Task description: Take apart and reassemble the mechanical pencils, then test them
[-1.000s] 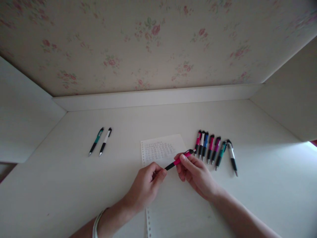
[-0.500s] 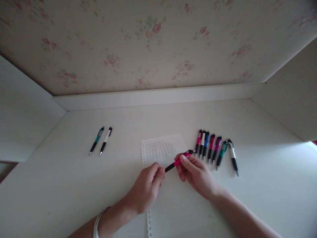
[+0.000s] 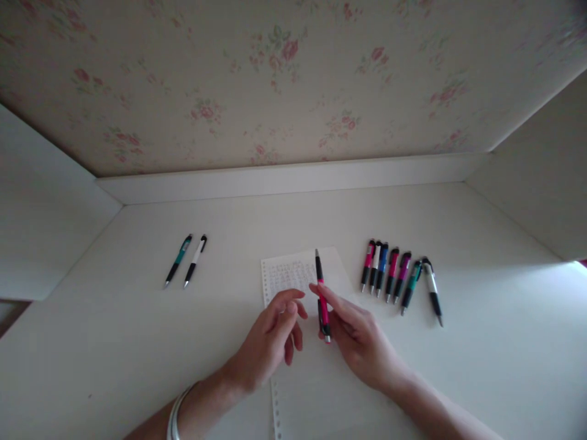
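A pink and black ballpoint pen is gripped in the fingers of my right hand, its silver tip pointing away from me toward the wall. Just left of it is my left hand, fingers loosely curled and apart, touching nothing. Both hands are over a sheet of punched paper, whose upper part carries handwriting. The pen's clip end is toward me.
To the right, several pens in pink, white, blue, purple and green lie in a row, with a white pen at its end. A green pen and a white pen lie at the left. A floral wall rises behind the desk.
My left hand has let go of the pink pen and its fingers have opened. In my right hand, the pen has swung round so its tip points away from me.
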A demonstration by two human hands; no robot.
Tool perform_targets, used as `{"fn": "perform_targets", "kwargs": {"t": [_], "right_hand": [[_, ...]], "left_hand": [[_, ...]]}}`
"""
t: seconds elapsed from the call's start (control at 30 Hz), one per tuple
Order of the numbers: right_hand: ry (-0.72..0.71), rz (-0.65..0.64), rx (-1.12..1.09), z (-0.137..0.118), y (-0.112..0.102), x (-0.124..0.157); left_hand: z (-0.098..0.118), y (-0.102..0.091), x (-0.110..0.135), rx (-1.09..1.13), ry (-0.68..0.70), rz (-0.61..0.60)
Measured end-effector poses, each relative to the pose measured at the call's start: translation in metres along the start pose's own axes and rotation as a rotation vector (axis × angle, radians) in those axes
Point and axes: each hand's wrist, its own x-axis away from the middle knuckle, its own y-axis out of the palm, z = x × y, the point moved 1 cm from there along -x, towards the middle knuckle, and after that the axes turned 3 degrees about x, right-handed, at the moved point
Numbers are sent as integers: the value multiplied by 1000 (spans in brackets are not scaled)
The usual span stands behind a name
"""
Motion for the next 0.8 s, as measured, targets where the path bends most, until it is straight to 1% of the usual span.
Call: {"fn": "perform_targets", "kwargs": {"t": [0.07, 0.13, 0.17, 0.23, 0.3, 0.37, 0.43, 0.5, 0.53, 0.6, 0.63, 0.7, 0.8], "right_hand": [[-63, -61, 139, -1, 3, 3], [-120, -106, 222, -3, 5, 4], [-148, -127, 248, -4, 5, 4], [-183, -170, 269, -5, 5, 4], [-166, -184, 246, -5, 5, 3], [-86, -126, 167, -3, 4, 4], [40, 12, 6, -1, 2, 3], [161, 164, -210, 0, 0, 0], [208, 227, -312, 1, -2, -2], [260, 307, -452, 2, -5, -7], [277, 319, -486, 3, -7, -9], [311, 310, -484, 6, -9, -12], [339, 263, -376, 6, -11, -12]], "left_hand": [[0, -1, 1, 46, 22, -63], [0, 0, 1, 67, 40, -105], [0, 0, 2, 66, 46, -101], [-1, 0, 2, 45, 45, -49], [-2, -1, 1, 10, 29, 2], [-2, -2, 0, -15, 7, -3], [-2, -3, 0, -14, -11, -26], [-1, -4, 0, -3, -17, -31], [-1, -4, 1, -2, -20, -32], [0, -4, 2, -12, -26, -43], [0, -4, 3, -20, -28, -49], [1, -3, 4, -38, -30, -57], [3, -1, 5, -62, -27, -61]]}}
